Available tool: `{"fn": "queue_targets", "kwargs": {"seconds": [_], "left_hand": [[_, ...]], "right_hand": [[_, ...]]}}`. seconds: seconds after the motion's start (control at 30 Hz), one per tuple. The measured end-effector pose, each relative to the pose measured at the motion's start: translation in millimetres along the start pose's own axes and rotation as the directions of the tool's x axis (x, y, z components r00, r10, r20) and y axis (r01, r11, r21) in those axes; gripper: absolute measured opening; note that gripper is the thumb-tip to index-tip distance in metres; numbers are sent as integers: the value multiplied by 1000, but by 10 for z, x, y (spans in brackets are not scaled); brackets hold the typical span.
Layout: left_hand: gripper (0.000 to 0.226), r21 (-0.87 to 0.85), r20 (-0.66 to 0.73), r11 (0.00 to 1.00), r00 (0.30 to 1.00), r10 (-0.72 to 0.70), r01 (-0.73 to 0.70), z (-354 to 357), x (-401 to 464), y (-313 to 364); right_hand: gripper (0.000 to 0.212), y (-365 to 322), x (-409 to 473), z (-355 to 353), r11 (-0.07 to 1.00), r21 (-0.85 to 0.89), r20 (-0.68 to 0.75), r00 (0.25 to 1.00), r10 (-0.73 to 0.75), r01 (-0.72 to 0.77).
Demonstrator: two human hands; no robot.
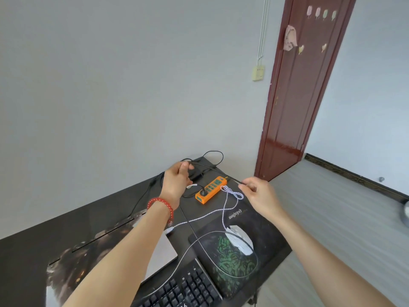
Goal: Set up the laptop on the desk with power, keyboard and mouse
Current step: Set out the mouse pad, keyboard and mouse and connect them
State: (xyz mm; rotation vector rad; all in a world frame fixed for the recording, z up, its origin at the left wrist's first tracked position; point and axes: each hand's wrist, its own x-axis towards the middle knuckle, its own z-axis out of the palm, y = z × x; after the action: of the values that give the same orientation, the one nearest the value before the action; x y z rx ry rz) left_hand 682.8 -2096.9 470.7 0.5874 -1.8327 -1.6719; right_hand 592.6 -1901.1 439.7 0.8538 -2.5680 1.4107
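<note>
A thin black power cable [212,168] is stretched in the air between both hands above the far end of the desk. My left hand [177,180] grips one part of it; my right hand [254,191] pinches its end. Below them lies an orange power strip [211,189] with a black plug in it. A closed silver laptop [162,254] lies under my left forearm. The white mouse [240,239] sits on a dark green-patterned mouse pad [239,269], its braided white cable [230,193] looping towards the strip. A black keyboard [183,286] is at the bottom edge.
The dark desk mat [66,240] covers the desk against a grey wall. A black adapter brick [194,173] sits behind my left hand. A dark red door [298,85] stands at the right, with grey floor [332,218] beside the desk's right edge.
</note>
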Motion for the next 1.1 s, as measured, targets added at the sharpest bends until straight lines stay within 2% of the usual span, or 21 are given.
{"fn": "queue_targets", "kwargs": {"seconds": [0.07, 0.13, 0.17, 0.23, 0.33, 0.4, 0.47, 0.6, 0.7, 0.77, 0.83, 0.9, 0.97, 1.03, 1.1], "left_hand": [[33, -129, -81, 991, 996, -39, 28, -32, 59, 26], [35, -219, -166, 976, 985, -41, 4, -150, 150, 100], [35, -224, -207, 974, 978, -36, -12, -243, 204, 112], [35, -154, -247, 988, 969, -28, -11, -427, 275, 82], [30, -79, -102, 991, 988, -113, 105, -550, 196, -104], [26, -117, 43, 971, 978, -205, 208, -556, 75, -208], [28, -104, 185, 941, 936, -299, 322, -545, -32, -239], [23, 28, 395, 889, 812, -429, 457, -644, -229, -226], [19, 189, 463, 866, 736, -494, 463, -944, -376, -268], [22, 175, 440, 856, 739, -509, 486, -1189, -452, -302], [30, 16, 342, 845, 792, -507, 534, -1415, -517, -278], [40, -178, 261, 816, 826, -500, 551, -1586, -562, -218], [51, -282, 236, 768, 818, -525, 575, -1676, -610, -146], [61, -369, 212, 706, 794, -570, 605, -1757, -728, -104], [65, -518, 172, 624, 787, -593, 584, -1829, -876, -72]], "right_hand": [[28, -18, 75, 41, 996, -85, 15, 1000, -1, 2], [28, 52, 120, 25, 989, -124, 80, 993, 92, -82], [31, 116, 106, 3, 984, -122, 87, 986, 141, -130], [30, 205, 76, -49, 980, -68, 1, 982, 189, -188], [22, 38, 109, -87, 988, 67, -209, 966, 149, -138], [23, -209, 237, -79, 998, 63, -299, 954, 33, -15], [25, -500, 400, -69, 993, 44, -340, 937, -86, 107], [29, -999, 602, -25, 941, -60, -313, 889, -334, 333], [31, -1233, 619, 51, 854, -276, -189, 846, -498, 441], [29, -1342, 595, 122, 839, -296, -78, 864, -498, 457], [26, -1436, 540, 229, 850, -185, 25, 867, -498, 493], [21, -1530, 438, 355, 844, 70, 120, 835, -536, 532], [17, -1620, 288, 482, 796, 271, 206, 776, -596, 540], [15, -1704, 65, 670, 735, 380, 341, 654, -676, 562], [15, -1722, -198, 905, 688, 449, 480, 495, -724, 570]]}}
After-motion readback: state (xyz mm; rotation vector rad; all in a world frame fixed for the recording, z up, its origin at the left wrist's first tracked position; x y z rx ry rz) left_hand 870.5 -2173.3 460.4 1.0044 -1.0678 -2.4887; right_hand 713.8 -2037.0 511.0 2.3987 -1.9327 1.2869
